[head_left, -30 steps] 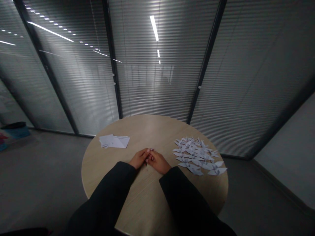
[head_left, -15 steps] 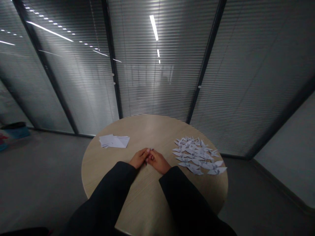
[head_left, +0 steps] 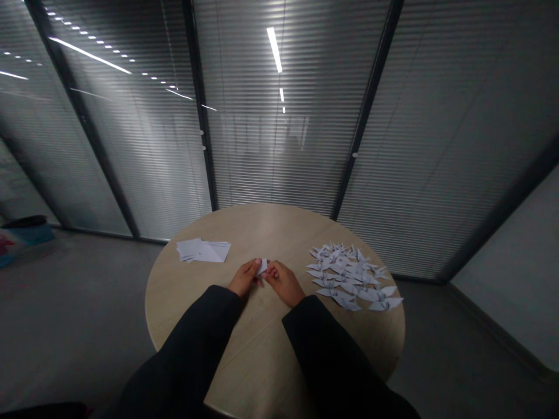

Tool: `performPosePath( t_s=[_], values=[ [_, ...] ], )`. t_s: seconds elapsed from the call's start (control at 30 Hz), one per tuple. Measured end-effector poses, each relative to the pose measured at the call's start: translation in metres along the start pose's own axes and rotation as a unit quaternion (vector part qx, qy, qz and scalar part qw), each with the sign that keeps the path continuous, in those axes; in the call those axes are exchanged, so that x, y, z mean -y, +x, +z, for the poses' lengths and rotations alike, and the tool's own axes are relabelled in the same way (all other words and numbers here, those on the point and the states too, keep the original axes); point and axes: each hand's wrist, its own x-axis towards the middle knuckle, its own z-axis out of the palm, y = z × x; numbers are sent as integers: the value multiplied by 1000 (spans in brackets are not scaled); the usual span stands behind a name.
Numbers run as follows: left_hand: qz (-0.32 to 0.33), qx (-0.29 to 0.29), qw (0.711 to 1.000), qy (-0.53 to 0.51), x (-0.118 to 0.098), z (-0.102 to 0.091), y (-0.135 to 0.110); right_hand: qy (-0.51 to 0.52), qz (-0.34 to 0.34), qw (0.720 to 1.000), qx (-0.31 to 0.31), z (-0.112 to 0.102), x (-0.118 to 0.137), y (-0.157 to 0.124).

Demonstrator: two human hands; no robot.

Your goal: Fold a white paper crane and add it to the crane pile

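Note:
Over the middle of the round wooden table (head_left: 271, 227), a small piece of folded white paper (head_left: 262, 266) shows between my two hands. My left hand (head_left: 245, 279) is closed on its left side, with the thumb on top. My right hand (head_left: 283, 281) pinches at the paper's right edge, its fingers curled. The lower part of the paper is hidden by my fingers. Folded paper cranes (head_left: 349, 276) lie in rows to the right of my right hand. A loose stack of white paper sheets (head_left: 212, 252) lies beyond my left hand.
Glass partitions with blinds (head_left: 271, 163) stand right behind the table's far edge. A blue bin (head_left: 30, 231) sits on the floor at the far left. A white wall (head_left: 515, 279) rises on the right.
My hands have drawn slightly apart, and more of the folded paper shows between them. The cranes and the stack of sheets have not moved.

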Motion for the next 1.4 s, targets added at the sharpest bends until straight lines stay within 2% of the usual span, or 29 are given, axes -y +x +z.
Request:
performPosePath(
  t_s=[0.17, 0.5, 0.83, 1.1, 1.4],
  values=[
    [-51, -26, 994, -94, -1, -2, 3, 5, 23, 1000, -17, 0, 0, 0],
    [-65, -23, 983, -173, -1, 0, 2, 21, 29, 999, -34, 0, 2, 0],
    [-103, -6, 962, -252, -11, 8, -2, 37, -7, 999, -31, -3, 13, -2],
    [-145, -10, 952, -271, -23, 11, -8, -5, -36, 999, -5, -3, 13, -4],
    [-140, -8, 952, -271, -22, 12, -8, -39, -45, 998, -5, -3, 10, -6]
  ],
)
